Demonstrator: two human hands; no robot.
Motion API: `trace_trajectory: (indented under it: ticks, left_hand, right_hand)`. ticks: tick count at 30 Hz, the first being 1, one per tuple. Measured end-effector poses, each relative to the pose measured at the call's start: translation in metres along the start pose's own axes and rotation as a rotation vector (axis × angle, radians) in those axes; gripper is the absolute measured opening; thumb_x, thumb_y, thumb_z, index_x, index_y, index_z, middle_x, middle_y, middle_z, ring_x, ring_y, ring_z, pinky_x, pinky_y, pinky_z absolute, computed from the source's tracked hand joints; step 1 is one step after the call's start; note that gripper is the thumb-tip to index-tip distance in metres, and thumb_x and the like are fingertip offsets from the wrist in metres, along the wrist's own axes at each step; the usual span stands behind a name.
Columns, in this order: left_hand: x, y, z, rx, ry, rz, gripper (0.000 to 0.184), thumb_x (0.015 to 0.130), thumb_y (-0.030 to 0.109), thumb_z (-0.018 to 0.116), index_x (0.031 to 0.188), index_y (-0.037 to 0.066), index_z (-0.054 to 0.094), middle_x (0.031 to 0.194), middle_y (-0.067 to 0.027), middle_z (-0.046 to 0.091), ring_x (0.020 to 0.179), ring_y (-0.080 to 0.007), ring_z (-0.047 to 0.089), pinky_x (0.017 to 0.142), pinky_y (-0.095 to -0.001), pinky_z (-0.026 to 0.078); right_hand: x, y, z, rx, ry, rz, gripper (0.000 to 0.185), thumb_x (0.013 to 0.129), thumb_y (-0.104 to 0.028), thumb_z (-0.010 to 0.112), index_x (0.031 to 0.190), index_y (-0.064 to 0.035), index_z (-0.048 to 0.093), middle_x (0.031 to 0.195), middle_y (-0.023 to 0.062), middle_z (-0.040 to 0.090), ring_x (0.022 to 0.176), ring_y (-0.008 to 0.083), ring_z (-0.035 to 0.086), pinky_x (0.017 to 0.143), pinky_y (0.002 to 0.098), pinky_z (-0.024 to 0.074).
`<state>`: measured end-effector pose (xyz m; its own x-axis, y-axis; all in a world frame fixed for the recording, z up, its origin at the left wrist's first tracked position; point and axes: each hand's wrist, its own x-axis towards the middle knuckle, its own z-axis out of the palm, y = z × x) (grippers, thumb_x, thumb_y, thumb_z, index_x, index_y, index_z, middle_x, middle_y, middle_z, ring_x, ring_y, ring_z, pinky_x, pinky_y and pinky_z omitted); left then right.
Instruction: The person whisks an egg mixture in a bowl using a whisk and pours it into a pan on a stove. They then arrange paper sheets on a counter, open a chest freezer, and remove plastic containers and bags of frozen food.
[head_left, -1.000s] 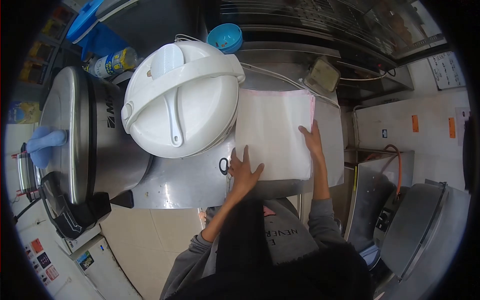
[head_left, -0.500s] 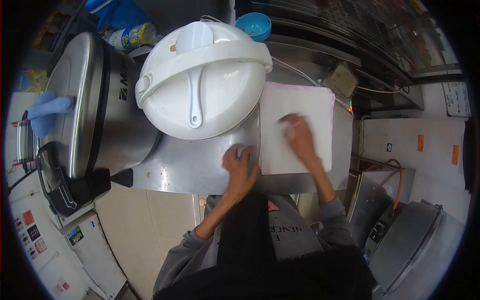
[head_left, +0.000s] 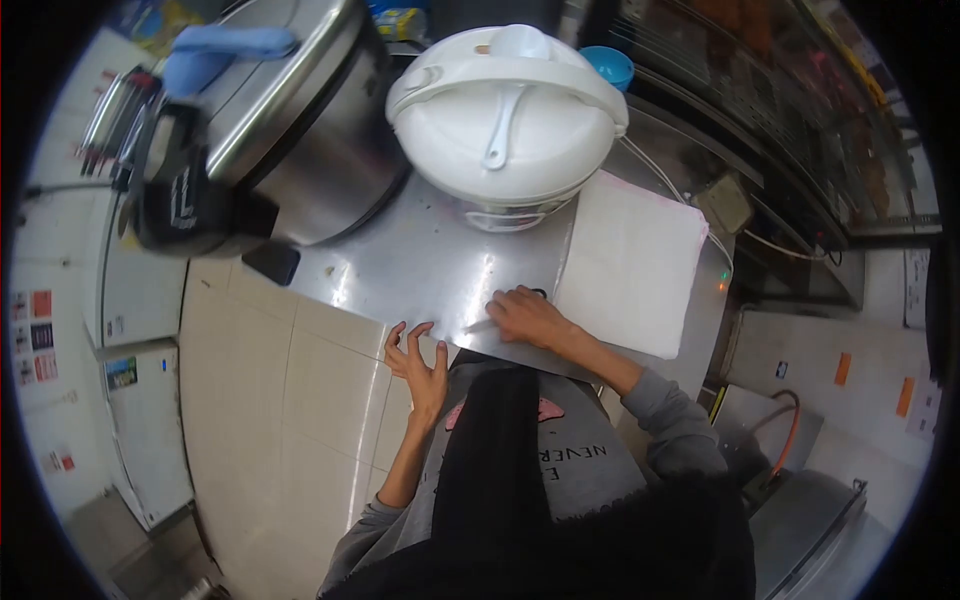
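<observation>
Reaching to the black handle (head_left: 540, 293) by my curled right hand (head_left: 530, 319), grip hidden — left hand (head_left: 425, 381) half-open, empty; lifting calls for pinching.

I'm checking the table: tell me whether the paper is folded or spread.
Spread: the paper lies flat on the table, its broad top face showing no fold. Any sheets beneath: cannot tell.

Papers (head_left: 635, 268) R of cooker (head_left: 555, 140) on tbl (head_left: 415, 265), prob. scissors (head_left: 540, 293) under R hand (head_left: 530, 317)
</observation>
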<state>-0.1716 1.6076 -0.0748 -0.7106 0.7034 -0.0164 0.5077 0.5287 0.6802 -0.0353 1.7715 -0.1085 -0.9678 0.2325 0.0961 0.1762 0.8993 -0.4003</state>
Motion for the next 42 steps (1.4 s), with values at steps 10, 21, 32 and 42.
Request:
trace_trajectory:
  ticks: [10,21,32,42]
  left_hand:
    - [-0.163,-0.15,0.021,-0.514,-0.034,-0.704,0.038,0.076,0.021,0.061,0.11,0.008,0.054,0.11,-0.0151,0.049,0.096,-0.0219,0.047,0.083,-0.033,0.038]
    - [-0.266,-0.197,0.003,-0.412,-0.764,-0.817,0.073,0.081,0.053,0.043,0.128,-0.002,0.035,0.129,-0.0221,0.039,0.123,-0.0306,0.034,0.101,-0.0344,0.027]
    - [-0.384,-0.301,-0.011,-0.976,-0.792,-1.227,0.103,0.072,0.057,0.055,0.134,0.0,-0.004,0.138,-0.0205,0.017,0.123,-0.0294,0.026,0.098,-0.0378,0.03]
    - [-0.529,-0.424,-0.08,-1.122,-0.801,-1.289,0.078,0.078,0.052,0.05,0.124,-0.001,0.018,0.124,-0.0176,0.034,0.103,-0.0255,0.041,0.084,-0.0351,0.04]
  right_hand:
    - [-0.071,-0.009,-0.127,0.338,0.74,0.682,0.016,0.077,-0.003,0.055,0.092,-0.0041,0.052,0.082,0.0061,0.05,0.065,0.0125,0.051,0.056,0.0256,0.0402]
    - [-0.079,-0.041,-0.065,-0.037,0.453,0.809,0.045,0.079,-0.028,0.061,0.112,-0.0007,0.047,0.11,0.0177,0.049,0.093,0.0331,0.053,0.08,0.0385,0.0427]
    - [-0.072,-0.287,0.117,0.535,-0.893,0.049,0.062,0.077,-0.048,0.056,0.121,-0.0061,0.043,0.12,0.0152,0.047,0.108,0.0292,0.047,0.091,0.0385,0.0361]
    - [-0.088,-0.361,0.301,0.328,-1.296,0.135,0.071,0.079,-0.061,0.043,0.133,-0.0158,0.032,0.139,0.0116,0.027,0.131,0.0325,0.013,0.102,0.0533,0.0113]
